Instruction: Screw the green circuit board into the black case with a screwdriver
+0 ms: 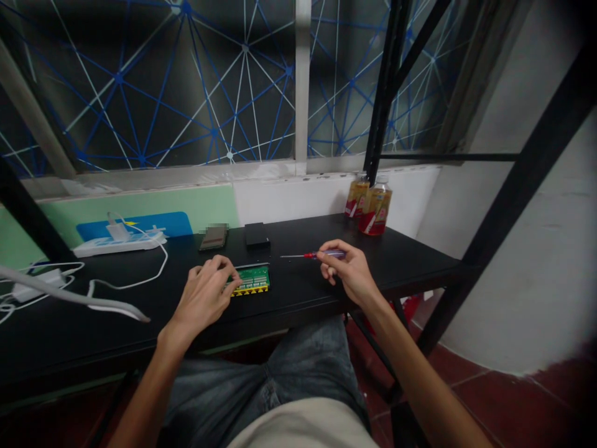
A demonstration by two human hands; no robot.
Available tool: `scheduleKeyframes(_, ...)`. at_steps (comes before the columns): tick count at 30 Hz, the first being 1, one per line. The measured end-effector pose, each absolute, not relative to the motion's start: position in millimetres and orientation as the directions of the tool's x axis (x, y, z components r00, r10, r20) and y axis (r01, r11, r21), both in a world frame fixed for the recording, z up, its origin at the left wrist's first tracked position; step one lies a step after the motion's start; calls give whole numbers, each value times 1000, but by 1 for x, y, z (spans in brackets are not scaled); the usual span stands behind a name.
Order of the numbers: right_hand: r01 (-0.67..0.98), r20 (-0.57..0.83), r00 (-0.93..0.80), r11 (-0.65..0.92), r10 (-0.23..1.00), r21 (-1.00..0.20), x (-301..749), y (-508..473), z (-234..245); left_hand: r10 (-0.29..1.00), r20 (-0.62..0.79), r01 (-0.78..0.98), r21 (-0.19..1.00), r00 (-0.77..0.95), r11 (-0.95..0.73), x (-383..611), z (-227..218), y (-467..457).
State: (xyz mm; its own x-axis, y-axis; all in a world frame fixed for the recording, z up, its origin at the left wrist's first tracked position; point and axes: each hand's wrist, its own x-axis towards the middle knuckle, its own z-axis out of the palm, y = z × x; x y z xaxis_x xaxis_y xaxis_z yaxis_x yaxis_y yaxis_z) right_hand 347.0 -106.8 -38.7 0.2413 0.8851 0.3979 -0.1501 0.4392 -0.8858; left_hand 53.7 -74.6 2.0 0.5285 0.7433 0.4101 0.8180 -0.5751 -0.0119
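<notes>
A green circuit board (254, 275) with a row of yellow parts along its near edge lies on the black table. My left hand (208, 289) is over its left end, thumb and forefinger brought together on or just above the board. Whatever is between those fingertips is too small or hidden to make out. Beyond the board's far edge runs a thin grey strip (252, 266). In my right hand (347, 270) is a screwdriver (310, 254) with a red and clear handle, its thin shaft pointing left above the table. Tiny specks, perhaps screws, lie near its tip.
Behind the board are a phone (214, 237) and a black box (257, 235). A white power strip (121, 243) with a plugged-in charger and loose white cables takes up the left side. Two drink bottles (375, 208) stand at the back right, beside black metal posts.
</notes>
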Motion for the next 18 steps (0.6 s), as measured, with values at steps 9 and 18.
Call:
scheduleKeyframes(9, -161, 397, 220, 435, 891, -886, 347, -106, -37, 737, 412, 829, -92, 537, -552, 57, 1, -78)
scheduleKeyframes(18, -172, 381, 219, 419, 899, -891, 346, -110, -39, 770, 394, 773, 194, 502, -604, 40, -2, -72)
